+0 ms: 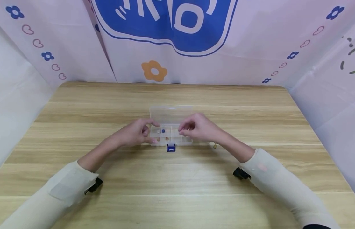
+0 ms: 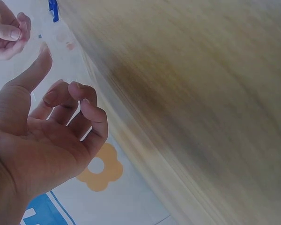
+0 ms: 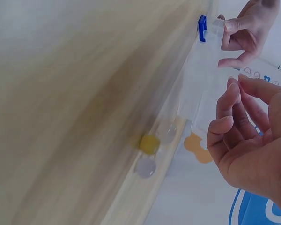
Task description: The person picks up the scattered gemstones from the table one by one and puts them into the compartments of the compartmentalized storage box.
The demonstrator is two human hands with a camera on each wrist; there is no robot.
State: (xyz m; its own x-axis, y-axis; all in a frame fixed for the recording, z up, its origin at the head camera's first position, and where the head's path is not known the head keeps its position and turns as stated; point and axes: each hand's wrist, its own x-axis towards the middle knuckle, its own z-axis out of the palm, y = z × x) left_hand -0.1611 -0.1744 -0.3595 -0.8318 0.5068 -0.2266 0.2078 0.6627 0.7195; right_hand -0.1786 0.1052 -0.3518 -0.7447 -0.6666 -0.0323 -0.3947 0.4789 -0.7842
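Observation:
A clear compartment box (image 1: 181, 139) stands with its lid (image 1: 171, 115) raised at the back and a blue latch (image 1: 171, 148) in front. The left hand (image 1: 134, 132) (image 2: 51, 126) (image 3: 250, 35) holds the box's left end between thumb and index finger. Inside that half lie a blue bead (image 1: 163, 131), an orange piece (image 1: 167, 138) and other small pieces. Over the right compartments hovers the right hand (image 1: 201, 127) (image 2: 7, 33) (image 3: 253, 136), fingers curled, thumb and index tips close together; nothing can be made out between them.
On the wooden table (image 1: 171, 184), right of the box and near the right wrist, lie a yellow piece (image 1: 215, 146) (image 3: 150, 144) and clear round pieces (image 3: 145, 167). Behind the table's back edge hangs a printed cloth (image 1: 131, 54) with a blue sign and flowers.

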